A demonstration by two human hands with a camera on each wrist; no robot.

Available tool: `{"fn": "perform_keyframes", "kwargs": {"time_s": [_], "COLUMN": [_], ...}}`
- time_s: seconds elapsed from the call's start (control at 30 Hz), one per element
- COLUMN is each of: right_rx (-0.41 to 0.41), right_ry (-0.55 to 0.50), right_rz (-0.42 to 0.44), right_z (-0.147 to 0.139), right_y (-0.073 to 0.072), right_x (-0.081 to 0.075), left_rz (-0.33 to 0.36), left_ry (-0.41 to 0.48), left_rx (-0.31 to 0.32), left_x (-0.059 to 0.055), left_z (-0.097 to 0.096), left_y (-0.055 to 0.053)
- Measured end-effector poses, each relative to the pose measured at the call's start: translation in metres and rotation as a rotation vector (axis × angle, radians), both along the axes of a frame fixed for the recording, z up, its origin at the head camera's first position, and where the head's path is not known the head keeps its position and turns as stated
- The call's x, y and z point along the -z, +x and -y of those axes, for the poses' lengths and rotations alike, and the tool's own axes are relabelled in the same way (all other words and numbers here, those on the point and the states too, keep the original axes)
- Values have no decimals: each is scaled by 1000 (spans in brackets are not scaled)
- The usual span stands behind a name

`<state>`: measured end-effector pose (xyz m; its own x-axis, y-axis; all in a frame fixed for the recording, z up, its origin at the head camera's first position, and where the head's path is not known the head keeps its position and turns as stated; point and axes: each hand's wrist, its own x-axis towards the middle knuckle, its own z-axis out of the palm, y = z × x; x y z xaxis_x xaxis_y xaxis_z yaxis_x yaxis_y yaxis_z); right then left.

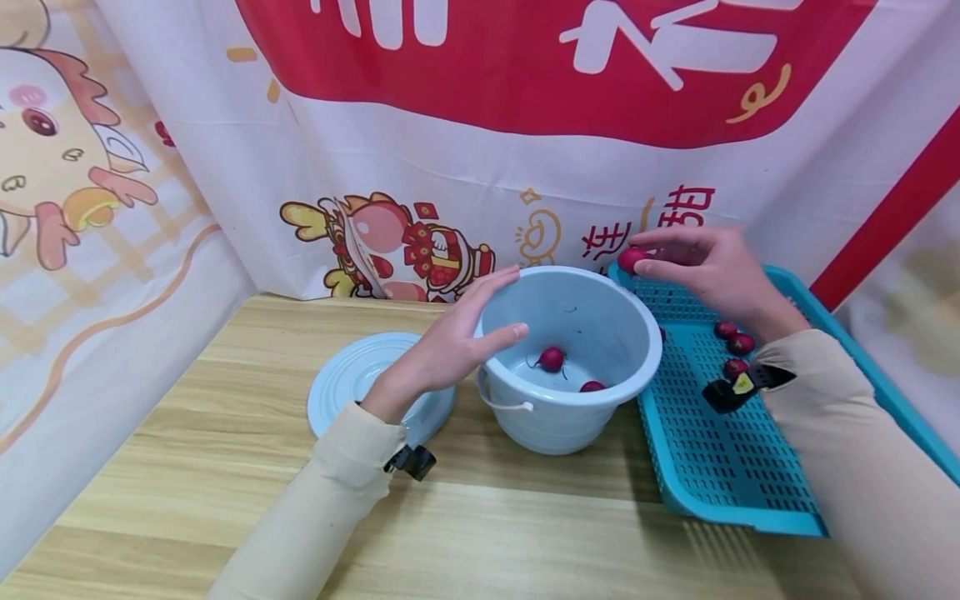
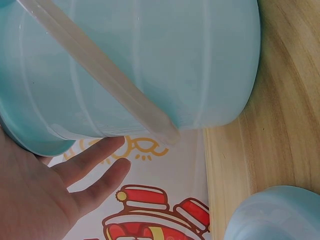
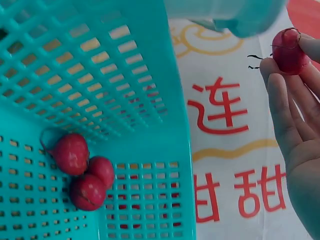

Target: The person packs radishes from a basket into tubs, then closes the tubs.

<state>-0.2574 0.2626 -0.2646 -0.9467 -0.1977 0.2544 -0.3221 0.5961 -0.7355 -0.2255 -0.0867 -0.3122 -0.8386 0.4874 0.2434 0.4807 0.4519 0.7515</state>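
Note:
A light blue bucket [image 1: 517,392] with a pale handle stands on the table, and two red radishes [image 1: 551,359] lie inside it. At the bucket's left rim my left hand [image 1: 457,333] has its fingers straight, with the thumb over the opening; the left wrist view shows fingers stretched along the bucket's outside. My right hand [image 1: 708,271] pinches another radish [image 3: 290,52] between thumb and fingers, above the far end of a teal basket [image 1: 671,467]. Several radishes [image 3: 72,154] lie in that basket, three of them bunched together in the right wrist view.
A light blue lid [image 1: 333,379] lies on the wooden table [image 1: 172,450], left of the bucket. The basket's long side runs close along the bucket's right. A printed cloth [image 1: 247,183] hangs behind the table.

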Motion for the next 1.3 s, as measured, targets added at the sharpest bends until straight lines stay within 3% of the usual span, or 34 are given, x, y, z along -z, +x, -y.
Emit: {"fn": "perform_keyframes", "kwargs": {"time_s": [0.43, 0.83, 1.07, 1.3], "right_rx": [-48, -138, -106, -102], "right_ry": [19, -1, 46, 103], "right_rz": [3, -96, -96, -165], "right_z": [19, 38, 46, 51], "right_y": [3, 7, 10, 12], "right_x": [1, 4, 7, 10], "left_rz": [-3, 1, 3, 8], "left_ry": [9, 14, 14, 16], "left_rx": [7, 7, 7, 6], "left_x": [-1, -1, -2, -1], "left_z": [0, -1, -1, -1], "left_y": [0, 0, 1, 1]}}
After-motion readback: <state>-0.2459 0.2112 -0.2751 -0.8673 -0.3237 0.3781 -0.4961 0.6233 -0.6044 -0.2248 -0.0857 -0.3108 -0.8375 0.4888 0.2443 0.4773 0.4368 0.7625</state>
